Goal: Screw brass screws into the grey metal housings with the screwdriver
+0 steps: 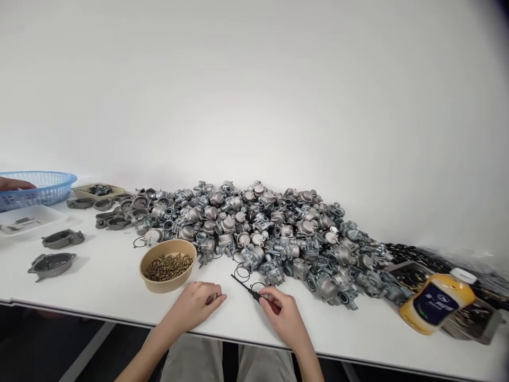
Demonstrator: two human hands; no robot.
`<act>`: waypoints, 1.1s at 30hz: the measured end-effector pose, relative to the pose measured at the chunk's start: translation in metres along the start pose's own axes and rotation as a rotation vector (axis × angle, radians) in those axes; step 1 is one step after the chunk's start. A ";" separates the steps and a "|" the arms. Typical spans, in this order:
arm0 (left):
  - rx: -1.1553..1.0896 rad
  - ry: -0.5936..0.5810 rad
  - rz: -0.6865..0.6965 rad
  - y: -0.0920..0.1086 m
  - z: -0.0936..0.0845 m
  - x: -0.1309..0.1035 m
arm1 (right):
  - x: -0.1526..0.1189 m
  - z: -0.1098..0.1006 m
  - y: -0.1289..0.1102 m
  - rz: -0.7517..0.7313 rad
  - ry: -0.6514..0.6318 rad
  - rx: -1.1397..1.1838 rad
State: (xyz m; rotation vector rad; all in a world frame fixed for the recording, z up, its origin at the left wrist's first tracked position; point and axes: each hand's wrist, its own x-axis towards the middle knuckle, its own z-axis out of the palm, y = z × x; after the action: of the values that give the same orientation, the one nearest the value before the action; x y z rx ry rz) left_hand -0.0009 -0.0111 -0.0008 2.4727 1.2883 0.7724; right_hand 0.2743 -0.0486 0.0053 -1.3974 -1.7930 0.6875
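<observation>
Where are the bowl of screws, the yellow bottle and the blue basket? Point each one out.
bowl of screws (167,284), head view, on its tan front wall.
yellow bottle (435,302), head view, on its dark label.
blue basket (43,187), head view, on its mesh side wall.

head cam | worn on the person, looks forward and down across white table (99,281) toward blank wall | hands near at bottom centre, metal parts pile (258,233) mid-frame | single view
</observation>
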 end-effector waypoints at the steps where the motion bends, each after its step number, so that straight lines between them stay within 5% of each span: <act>1: 0.001 0.000 0.006 0.000 0.002 -0.002 | -0.001 0.000 0.000 -0.001 0.006 -0.017; 12: 0.001 0.014 0.016 0.000 0.004 -0.005 | -0.002 0.000 0.020 -0.017 0.053 0.061; 23: 0.007 0.023 0.030 0.002 0.002 -0.005 | 0.004 -0.002 0.028 0.116 0.285 0.292; 33: 0.004 0.014 0.022 0.006 -0.003 -0.005 | 0.003 -0.005 0.022 0.134 0.181 0.306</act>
State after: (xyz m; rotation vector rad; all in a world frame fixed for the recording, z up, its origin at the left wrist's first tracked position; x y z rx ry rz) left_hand -0.0005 -0.0188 0.0023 2.4929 1.2708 0.7944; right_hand 0.2905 -0.0402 -0.0089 -1.3324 -1.3975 0.8387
